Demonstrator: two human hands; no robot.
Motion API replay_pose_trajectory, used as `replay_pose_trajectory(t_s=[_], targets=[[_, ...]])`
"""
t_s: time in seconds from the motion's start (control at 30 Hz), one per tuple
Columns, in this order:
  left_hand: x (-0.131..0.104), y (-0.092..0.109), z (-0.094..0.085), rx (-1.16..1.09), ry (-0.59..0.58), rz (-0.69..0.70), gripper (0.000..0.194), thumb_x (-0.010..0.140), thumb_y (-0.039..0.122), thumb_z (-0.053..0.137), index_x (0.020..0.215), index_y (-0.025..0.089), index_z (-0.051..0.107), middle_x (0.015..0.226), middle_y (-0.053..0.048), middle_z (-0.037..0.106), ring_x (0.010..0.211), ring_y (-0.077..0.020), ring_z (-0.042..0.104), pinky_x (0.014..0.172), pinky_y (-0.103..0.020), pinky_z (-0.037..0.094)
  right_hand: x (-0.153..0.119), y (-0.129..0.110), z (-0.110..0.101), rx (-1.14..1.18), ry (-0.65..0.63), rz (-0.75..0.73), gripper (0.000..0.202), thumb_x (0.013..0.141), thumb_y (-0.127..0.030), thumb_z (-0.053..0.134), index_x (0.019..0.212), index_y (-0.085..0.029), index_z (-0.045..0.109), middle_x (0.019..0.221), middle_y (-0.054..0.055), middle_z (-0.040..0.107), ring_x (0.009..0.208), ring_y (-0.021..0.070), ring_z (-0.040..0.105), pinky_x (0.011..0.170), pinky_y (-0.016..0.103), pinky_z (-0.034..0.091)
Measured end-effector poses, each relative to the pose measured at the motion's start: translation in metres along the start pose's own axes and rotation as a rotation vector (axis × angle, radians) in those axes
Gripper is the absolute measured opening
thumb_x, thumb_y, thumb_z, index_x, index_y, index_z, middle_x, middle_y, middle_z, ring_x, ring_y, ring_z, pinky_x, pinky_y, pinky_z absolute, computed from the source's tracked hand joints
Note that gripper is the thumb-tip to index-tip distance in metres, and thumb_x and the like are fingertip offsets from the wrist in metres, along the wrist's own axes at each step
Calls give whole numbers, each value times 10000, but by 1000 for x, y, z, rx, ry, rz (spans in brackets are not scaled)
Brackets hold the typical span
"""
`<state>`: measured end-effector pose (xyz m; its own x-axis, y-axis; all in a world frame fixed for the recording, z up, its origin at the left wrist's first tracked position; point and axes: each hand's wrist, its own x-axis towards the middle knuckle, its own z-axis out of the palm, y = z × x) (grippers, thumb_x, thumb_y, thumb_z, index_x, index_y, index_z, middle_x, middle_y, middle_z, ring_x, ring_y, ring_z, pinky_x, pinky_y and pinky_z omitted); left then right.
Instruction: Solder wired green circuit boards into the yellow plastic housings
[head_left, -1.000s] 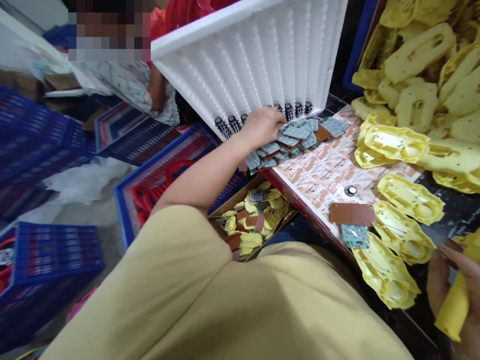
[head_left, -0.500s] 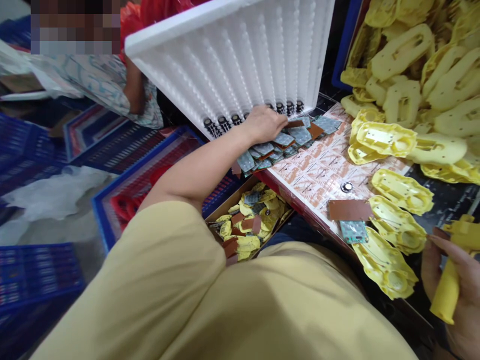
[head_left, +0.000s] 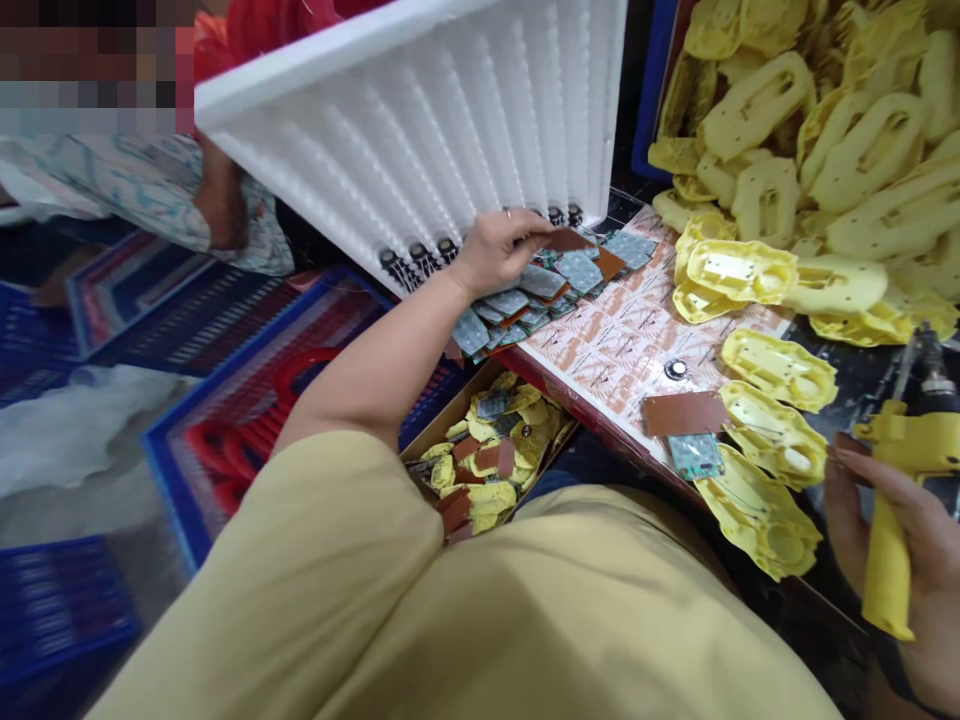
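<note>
My left hand (head_left: 504, 252) reaches to a pile of circuit boards (head_left: 581, 272) at the foot of a white foam tray. Its fingers and thumb pinch the edge of a brown circuit board (head_left: 568, 240) on top of the pile. At the right edge, my right hand (head_left: 900, 540) is closed around a yellow power drill (head_left: 889, 570), whose chuck points away from me. Beside that hand, yellow plastic shells (head_left: 776, 435) lie in a row. Another brown board (head_left: 684, 413) and a green circuit board (head_left: 694, 455) rest against them, near a small round speaker-like part (head_left: 676, 369).
The ridged white foam tray (head_left: 420, 110) stands tilted, with black-topped parts along its lower edge. Yellow shells fill a blue crate (head_left: 646, 120) at back right. Below the table edge, a box (head_left: 442, 430) holds shells and boards. A co-worker's arm (head_left: 221, 195) is at left.
My left hand has drawn back slightly, and more of the brown board shows at its fingertips. The view has shifted, bringing the drill further into sight.
</note>
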<state>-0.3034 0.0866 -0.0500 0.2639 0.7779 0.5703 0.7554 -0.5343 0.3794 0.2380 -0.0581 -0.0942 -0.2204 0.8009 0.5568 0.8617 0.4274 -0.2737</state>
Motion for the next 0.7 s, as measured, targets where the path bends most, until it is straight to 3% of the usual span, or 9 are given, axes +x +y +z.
replay_pose_trajectory(t_s=[0.07, 0.17, 0.33, 0.4, 0.5, 0.6, 0.7], targets=[[-1, 22, 6, -101, -36, 49, 511, 1082, 633, 527, 1124, 212, 815, 1091, -135, 846, 1001, -256, 817, 912, -424, 626, 6, -5, -2, -7, 40, -61, 407, 1058, -350, 691, 1465, -351, 699, 1177, 31, 840, 877, 270, 833, 903, 414, 700], [9, 74, 17, -189, -155, 51, 379, 1072, 512, 606, 1189, 218, 814, 1101, -109, 852, 983, -222, 813, 886, -368, 629, 20, -19, -4, 104, 114, -113, 414, 977, -383, 832, 1378, -356, 734, 1132, 29, 848, 832, 271, 834, 764, 362, 695], [34, 175, 55, -285, -475, 226, 273, 1032, 248, 658, 1272, 232, 787, 1084, -72, 862, 993, -191, 809, 929, -304, 597, 48, -57, -3, 379, 101, -84, 535, 862, -640, 905, 1242, -300, 744, 1164, 63, 840, 988, 285, 839, 881, 369, 705], [39, 203, 71, -330, -507, 271, 278, 1031, 197, 637, 1256, 253, 790, 1081, -52, 863, 1005, -194, 808, 940, -313, 595, 55, -69, -1, 427, 73, -81, 415, 924, -538, 885, 1213, -285, 729, 1129, 47, 840, 922, 233, 838, 829, 313, 697], [39, 216, 86, -435, -360, 181, 258, 1038, 291, 680, 1271, 255, 787, 1204, -58, 850, 1093, -205, 796, 993, -341, 601, 54, -72, 1, 490, 94, 47, 222, 976, -335, 845, 1153, -278, 725, 980, -6, 834, 806, 177, 822, 758, 244, 671], [34, 202, 92, -563, -196, -59, 325, 1035, 457, 693, 1208, 206, 807, 1212, -84, 847, 1047, -193, 794, 963, -327, 618, 43, -64, 1, 512, 190, 179, 218, 967, -324, 851, 1143, -280, 730, 955, -16, 828, 807, 182, 824, 730, 244, 675], [27, 192, 99, -620, -329, -209, 384, 1007, 526, 701, 994, 169, 843, 980, -74, 861, 907, -182, 793, 877, -294, 622, 36, -57, 0, 537, 238, 201, 225, 952, -305, 866, 1136, -283, 737, 980, -18, 832, 816, 179, 827, 740, 242, 685]])
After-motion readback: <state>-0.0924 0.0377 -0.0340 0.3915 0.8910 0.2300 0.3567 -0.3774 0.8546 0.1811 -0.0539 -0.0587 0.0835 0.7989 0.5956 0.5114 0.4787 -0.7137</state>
